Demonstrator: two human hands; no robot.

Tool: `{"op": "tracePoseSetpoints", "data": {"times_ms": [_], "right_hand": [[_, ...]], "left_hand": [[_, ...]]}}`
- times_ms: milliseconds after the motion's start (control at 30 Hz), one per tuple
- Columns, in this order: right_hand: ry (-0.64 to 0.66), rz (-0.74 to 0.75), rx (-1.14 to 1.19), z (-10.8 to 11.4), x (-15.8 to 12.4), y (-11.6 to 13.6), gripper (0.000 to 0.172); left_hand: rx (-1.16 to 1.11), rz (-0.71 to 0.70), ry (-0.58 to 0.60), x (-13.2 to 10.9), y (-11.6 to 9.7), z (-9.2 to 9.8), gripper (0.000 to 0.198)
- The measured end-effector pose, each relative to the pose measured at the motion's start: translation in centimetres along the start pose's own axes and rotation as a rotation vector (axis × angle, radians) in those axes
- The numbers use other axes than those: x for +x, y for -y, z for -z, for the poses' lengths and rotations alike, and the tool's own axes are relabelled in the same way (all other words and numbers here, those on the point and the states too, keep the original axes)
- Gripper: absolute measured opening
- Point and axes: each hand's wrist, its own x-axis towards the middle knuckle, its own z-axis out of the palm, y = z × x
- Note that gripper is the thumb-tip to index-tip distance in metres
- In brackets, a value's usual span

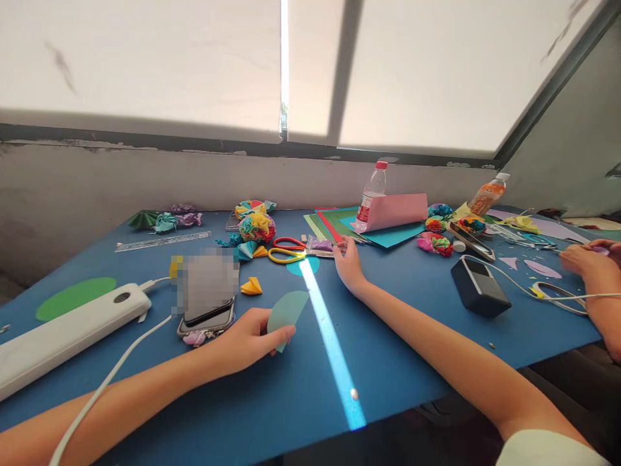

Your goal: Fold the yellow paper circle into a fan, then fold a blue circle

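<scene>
Between the thumb and fingers of my left hand is a light teal paper folded into a half circle, held above the blue table. My right hand reaches farther out, its fingers drawn together by the blade tips of the scissors and a small purple packet. What these fingers grip is hidden. The scissors have red and yellow handles and lie over a teal paper circle. A folded orange paper piece rests beyond my left hand.
Phones and a white power bank with a cable lie left. Crumpled paper flowers, coloured sheets and a bottle stand behind. Right are a black box and another person's hands.
</scene>
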Motion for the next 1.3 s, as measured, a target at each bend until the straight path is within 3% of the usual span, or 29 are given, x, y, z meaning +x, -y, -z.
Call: {"op": "tracePoseSetpoints", "data": {"times_ms": [233,633,1300], "right_hand": [[0.021,0.023,-0.203,-1.5,4.0,0.1,0.026],[0.114,0.1,-0.356,-1.2,4.6,-1.1,0.018],[0.072,0.175,-0.164,-0.6,4.9,-1.6,0.016]], "left_hand": [[0.0,0.002,-0.008,-0.1,-0.3,0.0,0.044],[-0.019,-0.016,0.012,-0.1,-0.1,0.0,0.038],[0.002,-0.057,0.048,-0.1,0.3,0.2,0.036]]}}
